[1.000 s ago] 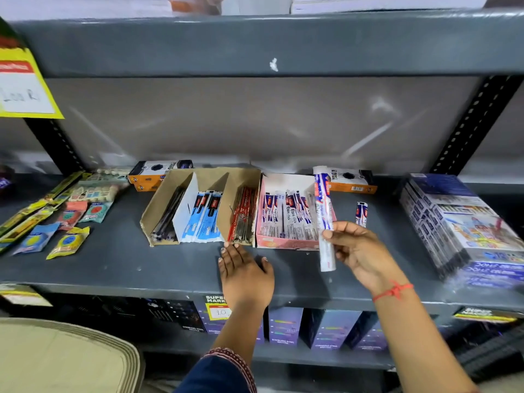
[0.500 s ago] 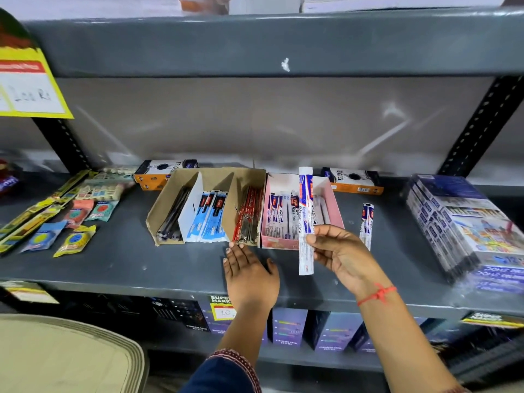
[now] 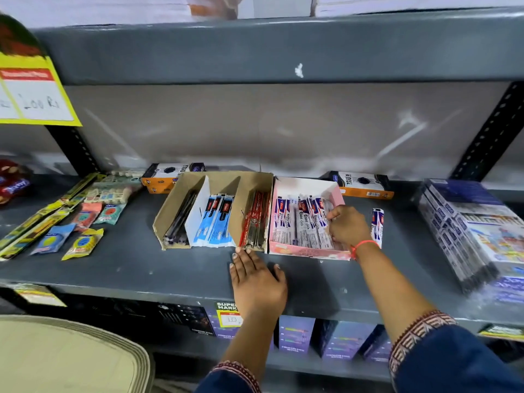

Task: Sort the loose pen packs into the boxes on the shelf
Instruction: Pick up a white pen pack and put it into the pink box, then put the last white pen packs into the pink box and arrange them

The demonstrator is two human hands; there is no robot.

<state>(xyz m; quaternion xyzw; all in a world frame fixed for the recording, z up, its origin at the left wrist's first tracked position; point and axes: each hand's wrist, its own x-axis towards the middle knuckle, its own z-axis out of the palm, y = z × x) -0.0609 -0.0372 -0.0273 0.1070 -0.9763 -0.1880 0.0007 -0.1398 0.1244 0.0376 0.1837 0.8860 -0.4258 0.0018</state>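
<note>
A pink box (image 3: pixel 307 253) on the grey shelf holds several white-and-blue pen packs (image 3: pixel 300 225). My right hand (image 3: pixel 346 226) reaches into its right side, fingers curled over the packs there. One loose white-and-blue pen pack (image 3: pixel 377 225) lies on the shelf just right of that hand. A brown cardboard box (image 3: pixel 173 207) to the left holds dark pens, blue packs (image 3: pixel 215 225) and red packs (image 3: pixel 255 225). My left hand (image 3: pixel 255 282) rests flat on the shelf, fingertips touching the front of the red-pack section.
Two orange-and-black boxes (image 3: pixel 365 185) stand behind the pen boxes. A wrapped stack of blue booklets (image 3: pixel 476 231) fills the right of the shelf. Small packets and yellow strips (image 3: pixel 82 219) lie at the left. A yellow price sign (image 3: pixel 34 92) hangs at upper left.
My right hand carried the held pen pack left and down into the pink box, where it now lies among the others. My left hand stayed put.
</note>
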